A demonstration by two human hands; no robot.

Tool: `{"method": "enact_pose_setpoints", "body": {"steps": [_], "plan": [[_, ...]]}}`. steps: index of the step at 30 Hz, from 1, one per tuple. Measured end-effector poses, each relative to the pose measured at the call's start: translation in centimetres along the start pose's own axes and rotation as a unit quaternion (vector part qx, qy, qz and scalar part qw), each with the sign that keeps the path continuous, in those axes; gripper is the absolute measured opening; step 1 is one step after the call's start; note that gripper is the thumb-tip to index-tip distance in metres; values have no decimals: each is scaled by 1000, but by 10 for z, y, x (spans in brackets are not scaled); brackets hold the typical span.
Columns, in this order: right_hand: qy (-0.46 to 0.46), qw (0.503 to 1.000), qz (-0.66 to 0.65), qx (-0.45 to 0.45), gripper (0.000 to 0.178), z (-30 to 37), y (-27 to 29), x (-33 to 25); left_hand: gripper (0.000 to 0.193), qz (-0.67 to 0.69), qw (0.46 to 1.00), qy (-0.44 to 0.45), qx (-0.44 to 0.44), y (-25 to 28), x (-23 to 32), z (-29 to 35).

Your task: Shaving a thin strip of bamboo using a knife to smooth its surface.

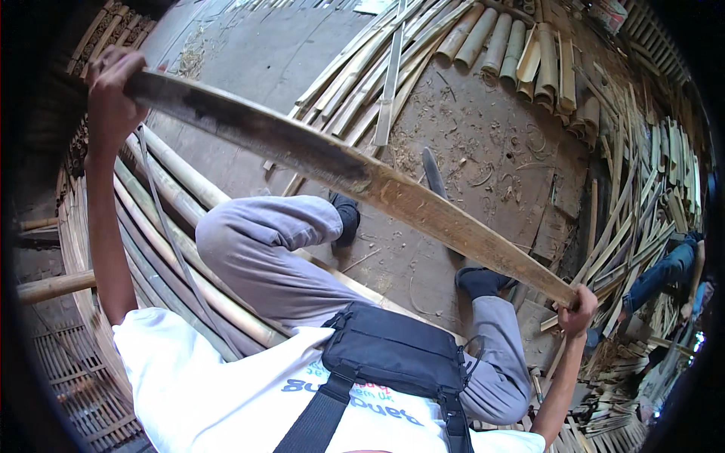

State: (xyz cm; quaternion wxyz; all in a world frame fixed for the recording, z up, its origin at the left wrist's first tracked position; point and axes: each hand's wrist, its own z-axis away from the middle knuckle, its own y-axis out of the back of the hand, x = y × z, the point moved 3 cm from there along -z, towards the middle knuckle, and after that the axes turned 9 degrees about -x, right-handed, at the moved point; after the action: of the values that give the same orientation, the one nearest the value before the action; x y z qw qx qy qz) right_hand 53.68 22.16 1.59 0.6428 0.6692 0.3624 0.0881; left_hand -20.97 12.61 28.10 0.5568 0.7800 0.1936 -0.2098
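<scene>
A long, flat wooden board (pixel 423 204) spans my view from upper left to lower right, raised above my knees. Its left half is dark and stained, its right half pale brown. My left hand (pixel 117 94) grips the upper end with the arm stretched out. At the lower end, my right hand (pixel 578 311) is closed around the tip. Beyond the board a dark, flat blade-like piece (pixel 433 172) shows, partly hidden by it; I cannot make out its kind.
Bamboo poles (pixel 181 196) lie by my left leg. Split bamboo strips (pixel 355 83) and bamboo sections (pixel 495 45) lie ahead. More strips (pixel 627 211) pile up at the right, near another person's blue-trousered leg (pixel 664 275). Shavings litter the floor (pixel 491 143). A black bag (pixel 396 347) hangs on my chest.
</scene>
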Motion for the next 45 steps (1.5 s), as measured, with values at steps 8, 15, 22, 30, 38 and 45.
{"method": "enact_pose_setpoints", "body": {"steps": [8, 15, 22, 30, 38, 45], "plan": [[-76, 991, 39, 108, 34, -20, 16, -32, 30, 161, 987, -17, 19, -92, -33, 97], [-122, 893, -404, 153, 55, -58, -6, -65, 54, 140, 988, 23, -54, -162, -199, 274], [-13, 808, -580, 100, 62, -60, 37, -127, 53, 406, 842, 260, -242, -224, -176, 311], [15, 816, -568, 106, 46, -68, 39, -144, 59, 202, 934, 180, -233, -231, -190, 356], [62, 760, -641, 86, 52, -74, 26, -140, 44, 72, 964, 169, -192, -216, -224, 378], [-9, 766, -636, 89, 62, -75, 30, -144, 46, 180, 835, 290, -433, -214, -143, 348]]}}
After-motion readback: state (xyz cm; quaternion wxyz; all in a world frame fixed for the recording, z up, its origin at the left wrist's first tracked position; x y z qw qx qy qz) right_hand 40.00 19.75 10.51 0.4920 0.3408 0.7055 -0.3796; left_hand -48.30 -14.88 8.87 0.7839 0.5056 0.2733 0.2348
